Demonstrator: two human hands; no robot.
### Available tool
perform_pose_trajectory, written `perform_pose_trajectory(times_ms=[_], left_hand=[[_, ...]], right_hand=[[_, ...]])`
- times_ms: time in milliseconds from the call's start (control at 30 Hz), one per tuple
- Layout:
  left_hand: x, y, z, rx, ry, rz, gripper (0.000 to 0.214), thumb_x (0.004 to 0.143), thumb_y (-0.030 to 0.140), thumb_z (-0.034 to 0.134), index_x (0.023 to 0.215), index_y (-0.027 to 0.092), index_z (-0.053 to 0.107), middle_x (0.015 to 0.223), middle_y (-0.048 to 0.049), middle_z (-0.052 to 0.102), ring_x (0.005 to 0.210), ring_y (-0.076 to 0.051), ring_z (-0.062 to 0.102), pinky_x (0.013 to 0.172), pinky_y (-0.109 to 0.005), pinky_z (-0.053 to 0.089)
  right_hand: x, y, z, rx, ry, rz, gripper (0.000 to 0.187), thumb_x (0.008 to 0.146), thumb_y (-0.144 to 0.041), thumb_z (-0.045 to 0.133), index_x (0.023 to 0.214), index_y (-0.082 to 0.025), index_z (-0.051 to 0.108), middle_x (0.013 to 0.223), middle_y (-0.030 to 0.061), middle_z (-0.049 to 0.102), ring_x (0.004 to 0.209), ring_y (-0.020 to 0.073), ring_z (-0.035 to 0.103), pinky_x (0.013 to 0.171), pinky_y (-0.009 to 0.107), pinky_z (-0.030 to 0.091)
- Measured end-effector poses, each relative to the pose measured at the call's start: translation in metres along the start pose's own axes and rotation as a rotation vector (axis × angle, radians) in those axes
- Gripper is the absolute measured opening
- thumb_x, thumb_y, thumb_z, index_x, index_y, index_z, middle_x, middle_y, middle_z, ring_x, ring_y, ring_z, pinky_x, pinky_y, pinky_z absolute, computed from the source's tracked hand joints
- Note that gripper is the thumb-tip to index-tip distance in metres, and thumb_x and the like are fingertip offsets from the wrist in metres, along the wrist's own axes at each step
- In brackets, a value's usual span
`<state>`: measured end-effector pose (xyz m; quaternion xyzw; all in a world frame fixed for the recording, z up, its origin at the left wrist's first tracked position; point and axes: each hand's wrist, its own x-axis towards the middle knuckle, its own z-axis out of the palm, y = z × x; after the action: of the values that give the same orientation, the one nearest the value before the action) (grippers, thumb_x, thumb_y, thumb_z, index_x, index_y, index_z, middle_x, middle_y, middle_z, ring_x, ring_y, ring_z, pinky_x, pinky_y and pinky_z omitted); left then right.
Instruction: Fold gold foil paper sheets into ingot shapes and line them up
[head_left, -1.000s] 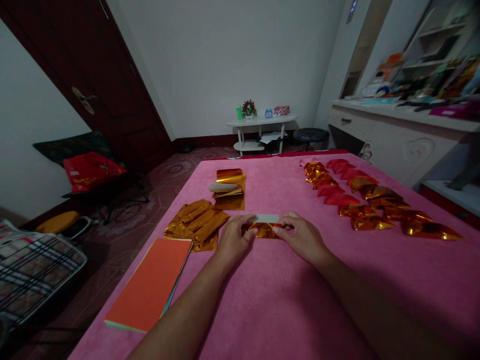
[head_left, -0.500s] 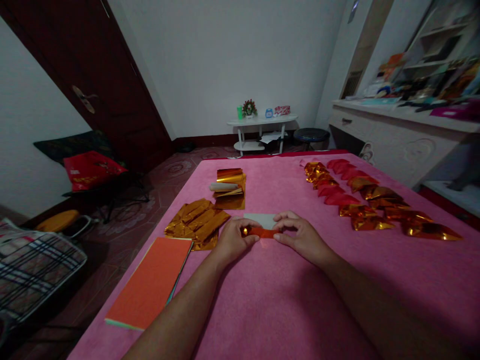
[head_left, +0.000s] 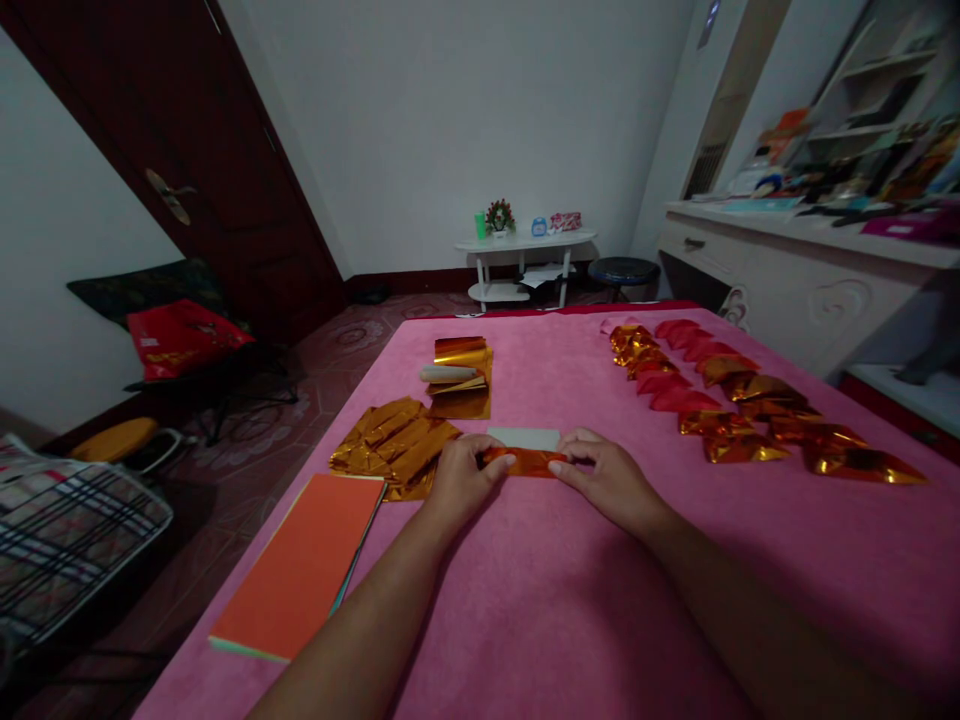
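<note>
One broad, pink-clothed table (head_left: 517, 600) bears a rectangular stack of orange-topped paper (head_left: 304, 560). Just beyond that stack lie creased gold foil sheets (head_left: 394, 445). To the stack's right, the bare left hand (head_left: 466, 480) and right hand (head_left: 606, 472) pinch a narrow orange-gold foil strip (head_left: 532, 463) by its ends between thumbs and fingers.

You're in a home, it seems: dark panelled door (head_left: 202, 130), patterned tile floor (head_left: 330, 370), white dresser (head_left: 795, 265) with carved front, low side table (head_left: 525, 243) bearing a small flower ornament (head_left: 500, 214).
</note>
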<state>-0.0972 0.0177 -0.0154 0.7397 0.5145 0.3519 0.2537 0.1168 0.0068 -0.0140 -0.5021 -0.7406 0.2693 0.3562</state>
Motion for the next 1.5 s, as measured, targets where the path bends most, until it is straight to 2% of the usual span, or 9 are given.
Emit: perform_pose_trajectory(times_ms=[267,567,833,1200,1400,1500], left_hand=[[0.001,0.003,0.000,0.067,0.052,-0.002,0.011,0.076,0.024,0.065,0.081,0.017,0.071,0.071,0.0000,0.068,0.065,-0.014,0.059,0.065,-0.024,0.044],[0.002,0.002,0.000,0.102,0.029,-0.033,0.015,0.075,0.026,0.066,0.085,0.016,0.070,0.079,-0.0022,0.070,0.072,-0.016,0.061,0.065,-0.024,0.043],[0.000,0.006,0.000,0.204,0.064,-0.079,0.030,0.073,0.027,0.070,0.102,0.019,0.067,0.095,-0.0039,0.071,0.085,-0.018,0.062,0.076,-0.028,0.045],[-0.005,0.017,-0.002,0.447,0.065,-0.110,0.031,0.075,0.035,0.069,0.104,0.026,0.066,0.085,-0.0022,0.069,0.081,-0.020,0.061,0.067,-0.027,0.041],[-0.008,0.020,-0.003,0.509,0.077,-0.129,0.035,0.075,0.035,0.069,0.108,0.025,0.062,0.087,-0.0024,0.069,0.084,-0.022,0.061,0.072,-0.031,0.043],[-0.012,0.027,-0.004,0.564,0.132,-0.045,0.045,0.077,0.030,0.069,0.119,0.024,0.056,0.106,-0.0062,0.067,0.098,-0.025,0.059,0.081,-0.037,0.045]], right_hand=[[0.001,0.003,0.005,-0.101,0.051,0.055,0.025,0.077,-0.027,0.059,0.054,-0.019,0.053,0.075,0.0008,0.057,0.068,0.0132,0.056,0.064,0.025,0.044],[0.006,0.001,0.008,-0.215,0.066,0.071,0.028,0.077,-0.027,0.058,0.052,-0.019,0.046,0.072,-0.0002,0.054,0.064,0.0123,0.052,0.060,0.023,0.040],[0.004,-0.002,0.010,-0.283,0.088,0.101,0.024,0.074,-0.025,0.062,0.054,-0.019,0.051,0.077,0.0002,0.055,0.066,0.0118,0.052,0.060,0.023,0.038],[0.005,-0.002,0.012,-0.308,0.097,0.111,0.026,0.073,-0.022,0.066,0.053,-0.019,0.049,0.075,0.0001,0.053,0.067,0.0127,0.052,0.061,0.024,0.038],[0.002,0.000,0.011,-0.312,0.154,0.078,0.017,0.071,-0.021,0.067,0.067,-0.020,0.051,0.077,-0.0007,0.054,0.072,0.0150,0.053,0.066,0.026,0.039],[-0.001,-0.002,0.013,-0.327,0.169,0.040,0.012,0.073,-0.019,0.066,0.076,-0.020,0.054,0.082,0.0001,0.055,0.077,0.0161,0.053,0.069,0.027,0.040]])
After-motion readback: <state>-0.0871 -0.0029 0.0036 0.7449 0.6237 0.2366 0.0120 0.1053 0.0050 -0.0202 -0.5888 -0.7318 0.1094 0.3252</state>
